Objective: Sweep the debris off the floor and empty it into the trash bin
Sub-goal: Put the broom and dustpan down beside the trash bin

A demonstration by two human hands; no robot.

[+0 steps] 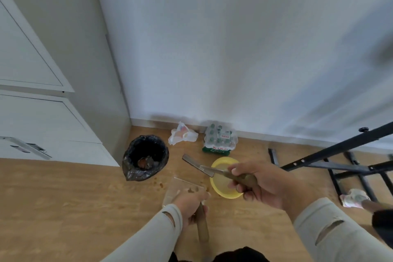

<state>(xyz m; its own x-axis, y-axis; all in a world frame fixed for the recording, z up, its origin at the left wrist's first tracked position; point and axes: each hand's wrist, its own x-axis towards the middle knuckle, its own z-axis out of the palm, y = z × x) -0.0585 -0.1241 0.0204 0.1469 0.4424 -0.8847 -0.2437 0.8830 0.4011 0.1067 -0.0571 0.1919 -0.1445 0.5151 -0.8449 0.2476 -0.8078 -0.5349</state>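
Filling the left edge of the frame, a grey cabinet (38, 112). Standing at lower centre-left on the wood floor, a trash bin (145, 156) lined in black. Curling fingers round a brush (204, 167) handle at centre right, the right hand (261, 185). Gripping a clear dustpan (180, 189) by its handle at lower centre, the left hand (192, 206), with brown debris (192, 190) lying in it.

We see a clear dustpan (182, 189) tilted low over the floor, brown debris (192, 190) on it. The small brush (198, 166) hangs above a black-lined trash bin (145, 155) nearby.
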